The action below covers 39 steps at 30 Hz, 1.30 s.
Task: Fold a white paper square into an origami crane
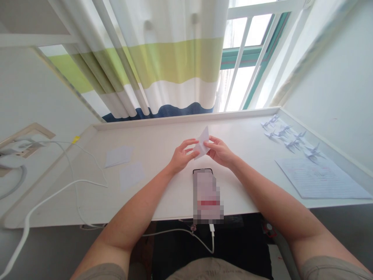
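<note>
Between my two hands, above the middle of the white desk (163, 194), is a piece of white folded paper (202, 144) with a pointed top. My left hand (183, 155) pinches its lower left edge between thumb and fingers. On the other side, my right hand (219, 151) grips the right edge, thumb in front and fingers partly behind the paper. Just below the hands lies a phone (205, 190), its screen blurred out, with a white charging cable (212, 229) plugged into its near end.
At the right back stand several folded paper cranes (287, 134), near a stack of lined paper (323, 179). Loose white sheets (118, 155) lie on the left. White cables (52, 196) run from a wall socket (26, 144) over the left side. A raised rim (186, 118) borders the desk's back.
</note>
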Available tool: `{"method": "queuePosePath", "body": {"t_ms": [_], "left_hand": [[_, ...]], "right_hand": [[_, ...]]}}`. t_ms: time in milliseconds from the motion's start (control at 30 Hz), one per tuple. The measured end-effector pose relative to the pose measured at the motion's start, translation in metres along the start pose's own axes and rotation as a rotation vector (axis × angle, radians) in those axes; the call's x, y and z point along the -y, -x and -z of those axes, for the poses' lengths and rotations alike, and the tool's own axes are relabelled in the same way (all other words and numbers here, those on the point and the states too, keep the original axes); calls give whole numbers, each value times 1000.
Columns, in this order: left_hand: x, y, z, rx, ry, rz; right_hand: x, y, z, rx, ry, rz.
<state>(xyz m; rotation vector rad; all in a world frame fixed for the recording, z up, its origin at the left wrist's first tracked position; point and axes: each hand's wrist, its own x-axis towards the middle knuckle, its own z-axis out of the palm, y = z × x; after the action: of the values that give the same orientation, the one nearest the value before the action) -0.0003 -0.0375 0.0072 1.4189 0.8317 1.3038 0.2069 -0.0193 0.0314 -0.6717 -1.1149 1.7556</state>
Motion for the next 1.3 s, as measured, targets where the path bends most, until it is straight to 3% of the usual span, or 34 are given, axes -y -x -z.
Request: {"method": "queuePosePath", "body": {"t_ms": [333,467,800,1067,1200,1300], "left_hand": [[-2,2,-5,-73,-14,-126],[-1,2,-5,-142,-29,-164],[-9,5,-5,-158,-133,-166],[-7,5,-4,-164,-179,-160],[-8,5,-3,-175,-216,-212],[-10,6,-2,-193,-251,-248]], "right_hand": [[0,3,-3,49,9,-34],[-2,0,-2,11,48,8],[-7,-3,-1,-92,201,183],[-13,-3,2,-155,517,405],[-9,2,1,-90,770,470],[-6,4,0,-57,804,482]]}}
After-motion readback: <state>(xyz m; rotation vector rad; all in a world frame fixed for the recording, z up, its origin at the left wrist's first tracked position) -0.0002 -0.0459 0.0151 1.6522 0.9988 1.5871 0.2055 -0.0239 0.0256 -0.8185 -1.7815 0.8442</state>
